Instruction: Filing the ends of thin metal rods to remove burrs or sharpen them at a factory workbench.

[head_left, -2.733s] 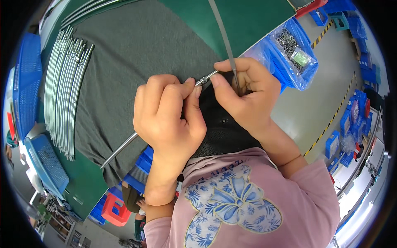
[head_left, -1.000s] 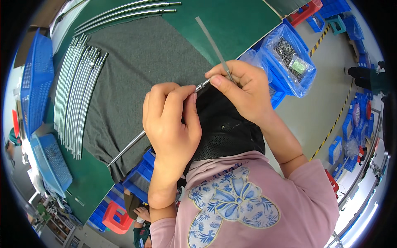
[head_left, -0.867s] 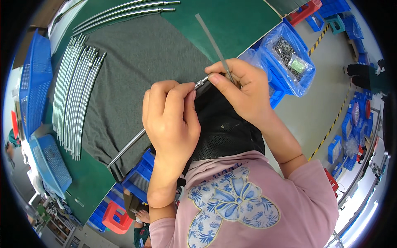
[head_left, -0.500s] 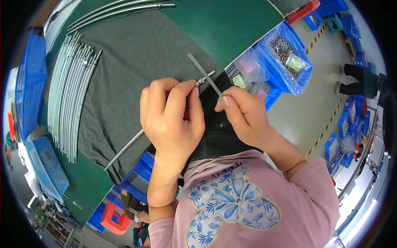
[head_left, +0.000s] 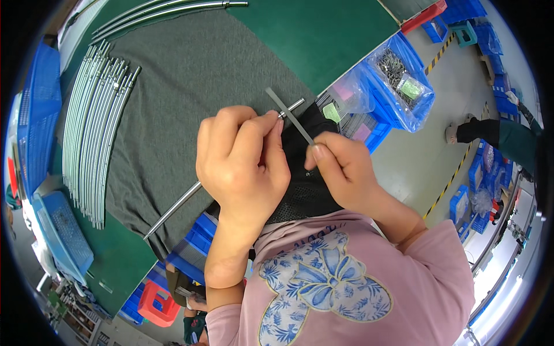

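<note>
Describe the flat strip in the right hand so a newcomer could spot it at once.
From the dark grey cloth on the green table, go right to the right hand. Pinched there, the strip slants up and left, passing in front of the metal rod held by the left hand. Unlike that round, shiny rod, it is flat and dull grey.

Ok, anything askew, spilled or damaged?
No spill or damage shows around the held rod. The grey cloth is rumpled at lower left, and the row of rods has uneven upper ends; their bow is likely lens distortion.
</note>
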Available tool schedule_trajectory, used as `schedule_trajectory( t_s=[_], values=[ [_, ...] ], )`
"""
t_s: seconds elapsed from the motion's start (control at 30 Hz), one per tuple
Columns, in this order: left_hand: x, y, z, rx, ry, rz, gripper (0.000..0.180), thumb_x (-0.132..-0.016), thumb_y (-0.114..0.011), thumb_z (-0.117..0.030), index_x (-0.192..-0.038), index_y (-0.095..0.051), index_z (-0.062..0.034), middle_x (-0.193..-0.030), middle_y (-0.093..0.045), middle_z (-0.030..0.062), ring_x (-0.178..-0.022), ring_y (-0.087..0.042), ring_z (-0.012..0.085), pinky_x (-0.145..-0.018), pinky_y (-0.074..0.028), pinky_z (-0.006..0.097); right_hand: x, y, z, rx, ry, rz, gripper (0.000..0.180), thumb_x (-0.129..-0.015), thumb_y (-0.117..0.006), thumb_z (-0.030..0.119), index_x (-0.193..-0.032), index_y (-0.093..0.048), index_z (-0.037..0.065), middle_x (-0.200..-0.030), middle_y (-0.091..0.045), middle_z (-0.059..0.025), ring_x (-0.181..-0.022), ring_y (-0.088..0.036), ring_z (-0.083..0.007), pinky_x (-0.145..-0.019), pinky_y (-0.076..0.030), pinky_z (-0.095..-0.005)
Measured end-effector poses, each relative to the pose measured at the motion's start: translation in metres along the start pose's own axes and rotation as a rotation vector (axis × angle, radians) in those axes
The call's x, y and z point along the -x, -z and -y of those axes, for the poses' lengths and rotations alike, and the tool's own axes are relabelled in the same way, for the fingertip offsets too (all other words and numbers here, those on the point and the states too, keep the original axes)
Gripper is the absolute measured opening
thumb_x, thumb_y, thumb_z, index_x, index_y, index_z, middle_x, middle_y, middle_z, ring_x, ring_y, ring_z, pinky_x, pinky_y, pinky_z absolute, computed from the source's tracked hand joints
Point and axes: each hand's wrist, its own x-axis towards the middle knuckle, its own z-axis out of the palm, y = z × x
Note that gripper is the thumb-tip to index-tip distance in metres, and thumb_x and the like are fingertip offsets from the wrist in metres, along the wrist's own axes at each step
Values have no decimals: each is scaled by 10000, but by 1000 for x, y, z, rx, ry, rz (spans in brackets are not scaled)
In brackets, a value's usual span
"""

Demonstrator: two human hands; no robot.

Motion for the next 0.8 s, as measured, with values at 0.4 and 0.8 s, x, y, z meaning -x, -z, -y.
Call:
schedule_trajectory(
  t_s=[0.4, 0.8],
  values=[
    [0, -5, -2, 4, -13, -24, 172, -623, -708, 26, -732, -612, -66, -737, -549, 27, -628, -482, 212, -514, -388, 308, -20, 10, 23, 30, -39, 77, 179, -910, -488, 76, -789, -586, -15, -683, -615, -118, -619, -613, -214, -570, -456, -302],
    [1, -4, -6, -6, 33, -9, 150, -650, -703, 56, -705, -589, -23, -737, -554, 70, -630, -490, 221, -556, -381, 305, -2, 2, 22, -49, -300, 85, 194, -919, -469, 70, -793, -578, -30, -680, -614, -137, -611, -614, -213, -579, -471, -312]
  ],
)
